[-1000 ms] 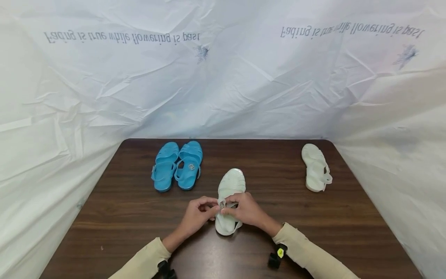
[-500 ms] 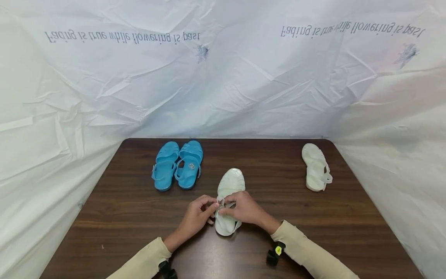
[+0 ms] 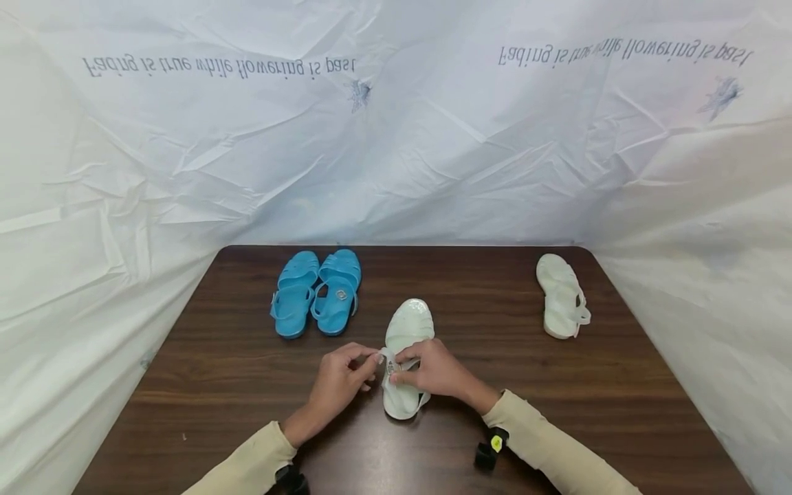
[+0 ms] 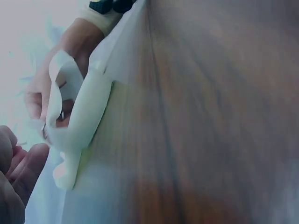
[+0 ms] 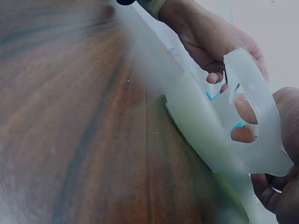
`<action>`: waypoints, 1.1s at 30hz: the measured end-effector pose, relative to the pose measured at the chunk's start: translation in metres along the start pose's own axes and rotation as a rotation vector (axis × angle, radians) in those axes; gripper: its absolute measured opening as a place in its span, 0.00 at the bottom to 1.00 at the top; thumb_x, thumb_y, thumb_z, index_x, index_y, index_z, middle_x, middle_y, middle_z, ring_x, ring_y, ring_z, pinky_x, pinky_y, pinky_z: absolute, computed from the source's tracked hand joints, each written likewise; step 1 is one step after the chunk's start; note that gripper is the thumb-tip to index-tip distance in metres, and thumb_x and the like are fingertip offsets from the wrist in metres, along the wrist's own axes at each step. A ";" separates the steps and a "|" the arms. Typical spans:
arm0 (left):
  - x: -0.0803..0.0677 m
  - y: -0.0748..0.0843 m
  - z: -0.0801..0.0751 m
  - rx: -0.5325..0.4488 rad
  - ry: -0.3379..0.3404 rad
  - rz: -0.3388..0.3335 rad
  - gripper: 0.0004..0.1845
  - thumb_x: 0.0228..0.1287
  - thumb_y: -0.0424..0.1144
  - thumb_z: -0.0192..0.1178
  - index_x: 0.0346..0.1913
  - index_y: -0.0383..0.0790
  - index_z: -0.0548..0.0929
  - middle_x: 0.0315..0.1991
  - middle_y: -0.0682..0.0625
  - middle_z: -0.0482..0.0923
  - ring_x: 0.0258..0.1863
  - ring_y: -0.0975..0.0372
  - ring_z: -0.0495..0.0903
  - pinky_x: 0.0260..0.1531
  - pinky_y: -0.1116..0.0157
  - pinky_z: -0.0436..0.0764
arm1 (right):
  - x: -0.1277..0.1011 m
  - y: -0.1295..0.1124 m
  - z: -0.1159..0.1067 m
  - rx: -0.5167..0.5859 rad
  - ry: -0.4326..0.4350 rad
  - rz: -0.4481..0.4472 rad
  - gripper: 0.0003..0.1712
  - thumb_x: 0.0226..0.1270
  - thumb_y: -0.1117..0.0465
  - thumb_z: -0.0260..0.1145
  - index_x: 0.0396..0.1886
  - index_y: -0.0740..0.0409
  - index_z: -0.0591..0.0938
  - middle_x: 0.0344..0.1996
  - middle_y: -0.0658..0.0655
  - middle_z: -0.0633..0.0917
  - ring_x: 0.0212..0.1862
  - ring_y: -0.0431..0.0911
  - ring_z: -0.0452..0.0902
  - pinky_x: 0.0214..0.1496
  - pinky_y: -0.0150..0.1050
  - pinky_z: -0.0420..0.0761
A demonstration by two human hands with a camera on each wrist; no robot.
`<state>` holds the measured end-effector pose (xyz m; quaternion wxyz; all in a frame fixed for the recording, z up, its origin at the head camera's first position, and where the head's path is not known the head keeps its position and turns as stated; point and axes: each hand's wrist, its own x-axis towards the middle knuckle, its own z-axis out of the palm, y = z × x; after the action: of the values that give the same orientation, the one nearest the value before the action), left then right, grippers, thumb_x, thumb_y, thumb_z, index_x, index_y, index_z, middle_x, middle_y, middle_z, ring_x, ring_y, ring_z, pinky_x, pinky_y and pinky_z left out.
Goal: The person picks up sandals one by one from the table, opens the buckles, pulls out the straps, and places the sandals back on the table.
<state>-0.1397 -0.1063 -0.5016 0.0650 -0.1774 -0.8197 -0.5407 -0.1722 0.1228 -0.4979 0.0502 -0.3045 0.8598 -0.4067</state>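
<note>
A white sandal (image 3: 411,323) lies at the middle of the table, toe pointing away from me. My left hand (image 3: 337,381) is at its left side, thumb and index finger pinching the free end of the ankle strap (image 3: 386,353). From the right, my right hand (image 3: 441,371) pinches the strap around its small metal buckle (image 3: 392,368). In the left wrist view the sandal's heel (image 4: 88,112) faces the camera, the strap standing in a loop above the sole. The right wrist view shows the looped heel strap (image 5: 261,102) between both hands.
Two blue sandals (image 3: 293,295) lie side by side at the back left of the brown wooden table (image 3: 247,412). Another white sandal (image 3: 559,302) rests near the back right corner. White printed sheeting (image 3: 396,137) hangs behind and along both sides.
My left hand has moved a little to the left, drawing the strap end out from the buckle side. The right hand stays at the buckle, and the sandal has hardly shifted.
</note>
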 end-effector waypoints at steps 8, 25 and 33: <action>-0.005 -0.005 -0.013 0.015 0.003 -0.069 0.06 0.68 0.41 0.69 0.45 0.46 0.89 0.27 0.56 0.83 0.17 0.65 0.81 0.19 0.66 0.83 | -0.001 -0.001 -0.004 0.043 -0.021 0.054 0.16 0.61 0.49 0.79 0.43 0.54 0.92 0.36 0.46 0.91 0.36 0.32 0.84 0.36 0.31 0.83; -0.007 -0.009 -0.021 0.071 0.074 -0.074 0.05 0.64 0.35 0.70 0.39 0.49 0.87 0.28 0.58 0.81 0.23 0.67 0.76 0.23 0.69 0.78 | 0.001 -0.002 -0.006 0.053 -0.014 0.048 0.14 0.60 0.47 0.79 0.41 0.47 0.91 0.33 0.39 0.89 0.32 0.33 0.80 0.33 0.32 0.81; -0.001 -0.001 -0.019 0.138 0.094 0.007 0.10 0.63 0.34 0.71 0.47 0.42 0.86 0.40 0.56 0.82 0.38 0.63 0.80 0.38 0.62 0.82 | 0.001 0.000 -0.005 0.069 -0.025 0.035 0.18 0.62 0.45 0.77 0.46 0.49 0.91 0.36 0.43 0.91 0.34 0.32 0.83 0.36 0.32 0.83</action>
<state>-0.1406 -0.1240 -0.4953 0.1170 -0.1498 -0.8504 -0.4906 -0.1748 0.1253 -0.4939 0.0785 -0.2928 0.8498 -0.4312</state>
